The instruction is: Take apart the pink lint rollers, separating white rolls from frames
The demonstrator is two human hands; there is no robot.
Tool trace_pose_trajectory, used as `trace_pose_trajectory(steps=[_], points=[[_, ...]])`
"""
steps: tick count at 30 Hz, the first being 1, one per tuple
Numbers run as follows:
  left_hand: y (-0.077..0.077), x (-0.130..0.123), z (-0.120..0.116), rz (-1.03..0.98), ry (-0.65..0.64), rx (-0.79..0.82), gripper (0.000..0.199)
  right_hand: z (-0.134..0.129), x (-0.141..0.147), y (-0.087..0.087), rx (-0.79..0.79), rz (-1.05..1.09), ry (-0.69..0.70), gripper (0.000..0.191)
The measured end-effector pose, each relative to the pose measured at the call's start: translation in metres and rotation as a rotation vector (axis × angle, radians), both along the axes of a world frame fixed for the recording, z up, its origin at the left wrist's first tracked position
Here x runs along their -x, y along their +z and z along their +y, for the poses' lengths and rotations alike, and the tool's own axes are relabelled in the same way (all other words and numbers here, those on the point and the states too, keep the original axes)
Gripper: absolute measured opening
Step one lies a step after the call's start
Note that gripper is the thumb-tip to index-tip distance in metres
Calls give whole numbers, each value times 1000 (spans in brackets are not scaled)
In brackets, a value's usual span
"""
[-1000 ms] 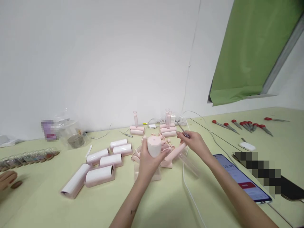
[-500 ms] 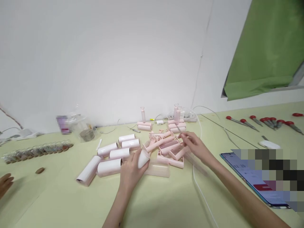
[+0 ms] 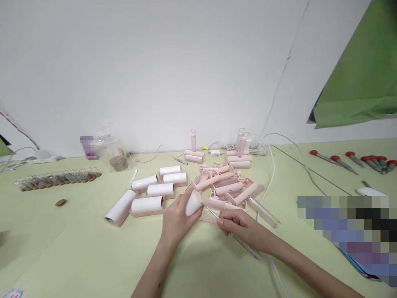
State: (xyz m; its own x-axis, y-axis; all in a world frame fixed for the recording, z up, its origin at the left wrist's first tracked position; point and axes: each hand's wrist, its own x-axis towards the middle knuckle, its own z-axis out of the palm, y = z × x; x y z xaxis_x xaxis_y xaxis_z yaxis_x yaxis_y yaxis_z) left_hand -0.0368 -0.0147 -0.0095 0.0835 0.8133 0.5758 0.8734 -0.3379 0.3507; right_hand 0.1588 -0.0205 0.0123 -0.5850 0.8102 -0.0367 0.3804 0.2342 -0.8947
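Observation:
My left hand (image 3: 181, 215) is closed around a white lint roller roll (image 3: 193, 203), its end tilted up and to the right. My right hand (image 3: 238, 225) pinches a long thin metal tool (image 3: 246, 244); whether it is a pair of tweezers I cannot make out. The tool's tip meets the rim of the roll. Just beyond both hands lies a heap of pink plastic lint roller handles (image 3: 228, 188). To the left of my left hand, several more white rolls (image 3: 147, 205) lie on the table.
Finished-looking pink rollers (image 3: 194, 156) stand against the wall beside a power strip (image 3: 259, 151). A clear tube (image 3: 265, 212) lies to the right. Red-ended tools (image 3: 344, 163), a blurred-out phone (image 3: 359, 265) and a white cable (image 3: 273, 174) are further right. Small corked bottles (image 3: 58, 179) line the left.
My right hand has come down and left from the pink heap, bringing the metal tool to the roll. The other person's hand at the left has gone from view. The camera has shifted slightly.

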Motion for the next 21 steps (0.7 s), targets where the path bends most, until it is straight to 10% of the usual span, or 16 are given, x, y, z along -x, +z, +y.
trace_pose_trajectory(steps=[12, 21], points=[[-1, 7, -4, 33, -54, -81, 37, 6, 0, 3, -17, 11, -89, 38], [0, 3, -5, -68, -40, 47, 38, -1, 1, 12, 142, 24, 90, 37]])
